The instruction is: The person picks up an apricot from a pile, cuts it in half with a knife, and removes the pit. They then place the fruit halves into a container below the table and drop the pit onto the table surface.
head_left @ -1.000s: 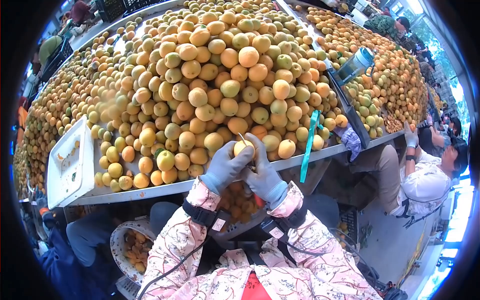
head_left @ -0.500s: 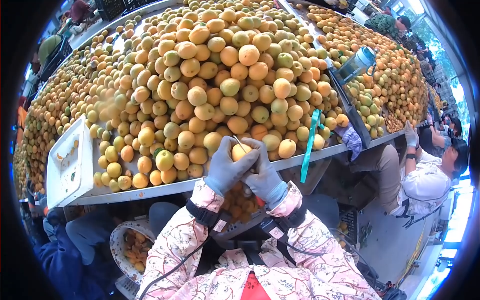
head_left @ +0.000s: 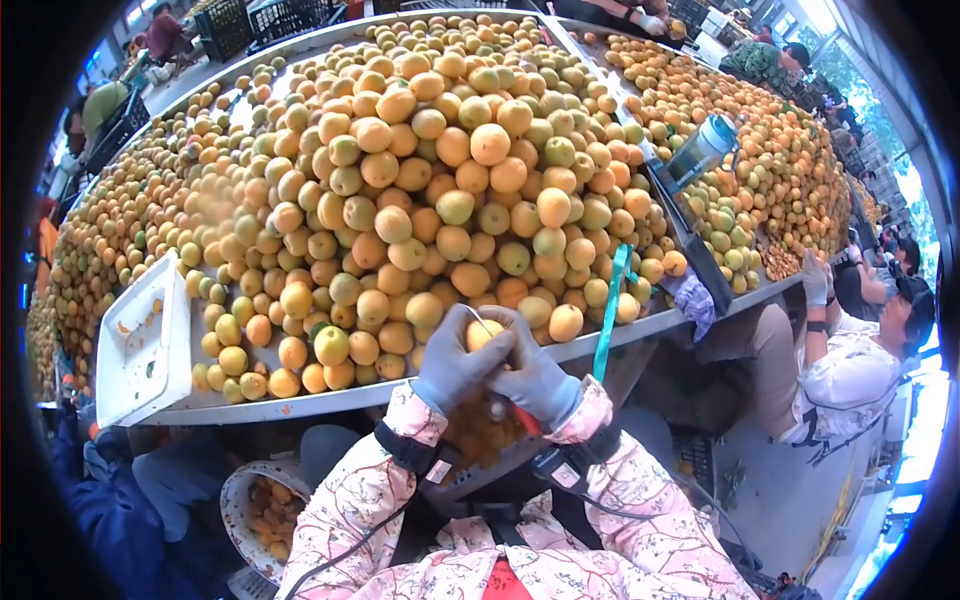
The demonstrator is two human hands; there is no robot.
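Observation:
Both of my gloved hands meet at the table's near edge, around one apricot (head_left: 485, 334). My left hand (head_left: 452, 362) is closed on the fruit from the left. My right hand (head_left: 535, 368) is closed against its right side, with a red handle (head_left: 526, 420) showing below the palm. A thin metal strip (head_left: 480, 318) lies against the apricot's top; whether it joins the red handle is hidden by my fingers. Just beyond my hands rises a large heap of apricots (head_left: 455, 208).
A white tray (head_left: 178, 345) sits at the left table edge. A teal ribbon (head_left: 608, 325) hangs over the front edge. A bottle (head_left: 702, 150) and purple cloth (head_left: 692, 298) lie right. Below stands a bucket of apricot pieces (head_left: 232, 500). A co-worker (head_left: 850, 365) sits at right.
The view has shifted, so the table and heap sit slightly lower in it. My hands stay together around the apricot, turned a little, and more of the red handle shows.

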